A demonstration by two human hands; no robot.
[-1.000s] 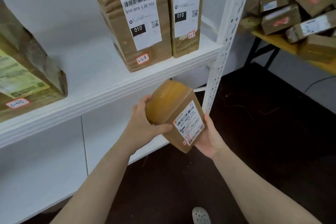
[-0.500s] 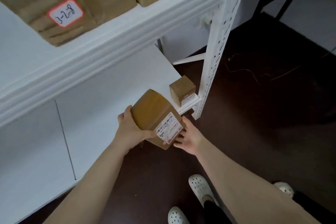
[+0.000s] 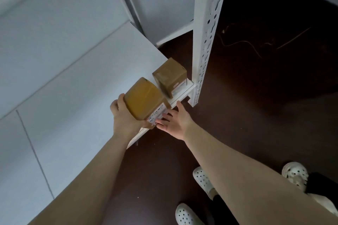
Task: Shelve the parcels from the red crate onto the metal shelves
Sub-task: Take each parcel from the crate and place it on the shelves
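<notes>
A white metal shelf [image 3: 73, 87] fills the left side. At its front edge the left hand [image 3: 124, 120] grips a brown parcel [image 3: 144, 99] by its left side, fingers curled over the top edge. The parcel is tilted, and its labelled face juts past the shelf edge. The right hand [image 3: 175, 122] is spread, with straight fingertips touching that label [image 3: 156, 115]. Just right of the held parcel, a smaller parcel [image 3: 169, 76] stands on the shelf's corner beside the perforated upright post [image 3: 206, 33], above the dark floor [image 3: 256, 97].
</notes>
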